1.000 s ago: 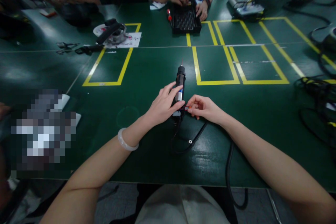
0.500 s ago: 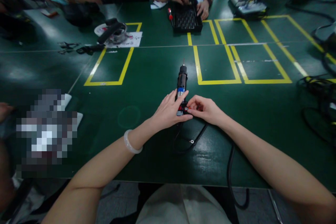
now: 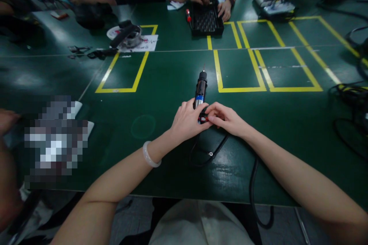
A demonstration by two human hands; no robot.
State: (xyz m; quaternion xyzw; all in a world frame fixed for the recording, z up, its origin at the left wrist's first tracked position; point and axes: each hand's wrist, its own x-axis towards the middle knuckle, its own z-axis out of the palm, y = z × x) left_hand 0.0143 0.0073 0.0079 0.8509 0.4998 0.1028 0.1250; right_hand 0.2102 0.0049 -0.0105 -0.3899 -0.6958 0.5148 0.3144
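An electric screwdriver (image 3: 201,85), black with a blue band and a thin bit, lies on the green table, its tip pointing away from me. My left hand (image 3: 186,120) is closed over the rear of its body, and the palm hides part of it. Close by, my right hand (image 3: 227,119) pinches at a small red piece (image 3: 204,119) on the tool's rear end; its exact form is partly covered by the fingers. The fingertips of both hands nearly meet there. Below them a black cable (image 3: 221,144) curves over the table, with a small white ring (image 3: 211,154) beside it.
Yellow tape outlines (image 3: 243,90) mark the green table (image 3: 169,176). Across it, a person's hands (image 3: 225,9) rest at a black tray (image 3: 207,30) near a red-handled screwdriver (image 3: 188,15). A tape roll (image 3: 135,40) lies left; black cables (image 3: 349,101) are bunched at the right.
My left thumb and forefinger have moved slightly right, closer to the right fingers at the red piece. The whole view has shifted a little; the screwdriver stays in place on the table.
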